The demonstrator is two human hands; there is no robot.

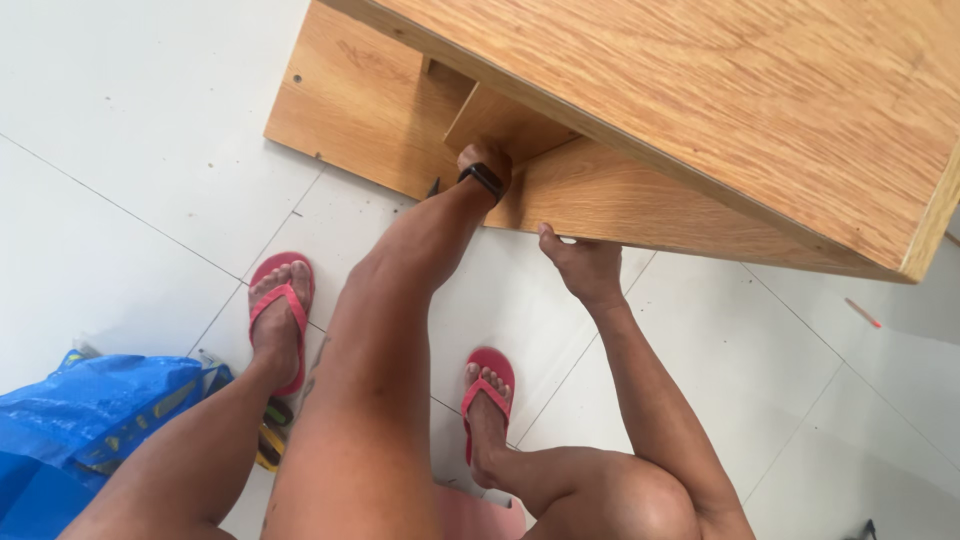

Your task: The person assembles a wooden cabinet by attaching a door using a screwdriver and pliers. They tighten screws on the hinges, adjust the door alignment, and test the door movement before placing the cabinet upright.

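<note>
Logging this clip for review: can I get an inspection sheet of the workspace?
Surface: white tiled floor.
Job's things: wooden cabinet, tilted, one panel on the floor.
Clutter: blue bag at lower left; small reddish stick on the tiles.
Hands: left hand, black wristband, reaches inside the cabinet; right hand holds its lower edge.
Cables: nothing seen.
Surroundings: person's feet in red flip-flops.

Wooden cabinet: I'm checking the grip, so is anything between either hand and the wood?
Nothing visible. The left hand, with a black wristband, reaches inside the light oak-coloured wooden cabinet against an inner panel; its fingers are hidden. The right hand presses directly on the lower edge.
</note>
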